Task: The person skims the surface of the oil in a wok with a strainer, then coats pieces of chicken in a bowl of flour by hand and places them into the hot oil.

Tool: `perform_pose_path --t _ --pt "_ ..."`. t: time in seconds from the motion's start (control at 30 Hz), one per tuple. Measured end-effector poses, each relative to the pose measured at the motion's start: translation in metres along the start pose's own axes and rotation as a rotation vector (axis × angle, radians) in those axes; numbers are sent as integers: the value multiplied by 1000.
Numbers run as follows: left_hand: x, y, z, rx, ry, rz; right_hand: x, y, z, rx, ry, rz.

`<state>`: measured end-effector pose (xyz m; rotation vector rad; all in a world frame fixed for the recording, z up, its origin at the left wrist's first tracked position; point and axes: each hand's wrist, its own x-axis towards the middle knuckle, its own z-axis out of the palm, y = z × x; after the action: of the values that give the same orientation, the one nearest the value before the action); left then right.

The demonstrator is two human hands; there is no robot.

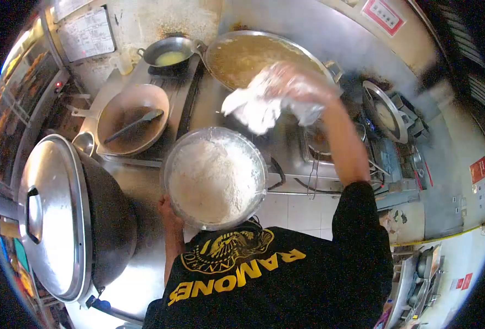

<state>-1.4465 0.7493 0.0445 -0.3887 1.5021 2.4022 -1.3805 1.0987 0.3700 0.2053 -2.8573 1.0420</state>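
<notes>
My left hand (pixel 169 213) grips the lower left rim of a round metal bowl (pixel 214 176) that holds white powder like flour. It is held level in front of my chest. My right hand (pixel 300 82) is raised beyond the bowl, smeared by motion, with a white cloth-like item (pixel 261 107) in it. That item hangs near the front edge of a wide pan (pixel 253 55) full of brownish liquid.
A large lidded pot (pixel 56 216) stands at the left. Behind it is a wok (pixel 135 118) with a dark-handled brush or spatula. A small pan (pixel 169 53) with yellowish liquid sits at the back. Another round pan (pixel 385 112) stands at the right.
</notes>
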Motion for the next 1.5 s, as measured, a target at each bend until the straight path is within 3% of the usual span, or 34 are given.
perform_pose_path --t 0.03,0.07,0.1,0.13,0.2,0.3,0.4,0.5,0.57,0.63,0.67,0.7,0.77,0.83,0.87,0.9,0.93,0.97,1.0,1.03,1.1,1.17,1.2,1.23,1.27,1.3,1.4,1.47,1.5 --pt "0 -5 -4 10 -75 132 2 -11 -13 -6 3 -8" --pt "5 -8 -5 3 -76 140 4 -26 -30 -190 24 94" --pt "11 -11 -6 -74 -57 20 6 -35 -43 -373 47 196" --pt "13 -8 -3 -150 -39 -101 10 -20 -55 -379 49 189" --pt "3 6 5 -139 5 -135 25 33 -78 -563 100 484" --pt "1 7 9 -159 68 -158 43 71 -96 -790 23 562" --pt "6 2 4 -209 61 -161 58 173 -111 -865 14 639" --pt "35 -35 -28 -173 32 -126 61 244 -111 -862 185 553" --pt "42 -41 -32 -114 32 -73 68 265 -106 -978 118 590" --pt "22 -19 -17 -143 13 -115 72 265 -102 -1163 -107 456" --pt "10 -5 -6 -139 20 -118 64 244 -95 -960 115 696" --pt "-1 11 8 -134 -19 -115 66 258 -95 -955 108 695" --pt "-2 11 5 -122 -53 -118 66 302 -97 -796 482 818" --pt "12 -10 -16 -140 -24 -160 70 260 -98 -806 386 814" --pt "0 2 -3 -29 31 -145 73 274 -98 -907 583 714" --pt "-8 17 16 83 95 -138 70 252 -91 -785 567 600" --pt "8 -1 3 -63 -3 -85 70 206 -85 -650 533 493" --pt "-3 18 12 32 -158 -57 73 151 -78 -899 277 413" --pt "-12 15 4 184 -47 -72 76 117 -58 -1120 8 291" --pt "-8 19 5 207 -153 35 69 116 -20 -1077 -43 278" --pt "6 2 3 -60 60 -99 54 99 27 -119 20 165" --pt "18 -10 -5 -124 21 -98 43 38 95 -356 -172 325" --pt "19 -13 -7 -191 -33 -98 39 48 134 -738 -286 221" --pt "16 -10 -5 -195 -37 -97 42 50 171 -628 -545 441" --pt "10 -3 2 -216 -26 -100 37 118 230 -589 -685 196" --pt "5 4 8 -237 -12 -102 30 76 235 -469 -749 324" --pt "-6 17 14 -136 20 -117 11 110 299 -513 -791 372" --pt "-5 13 14 -80 101 -76 -4 160 352 -366 -390 528" --pt "-3 9 13 -17 172 -44 -6 170 370 -365 -396 520"
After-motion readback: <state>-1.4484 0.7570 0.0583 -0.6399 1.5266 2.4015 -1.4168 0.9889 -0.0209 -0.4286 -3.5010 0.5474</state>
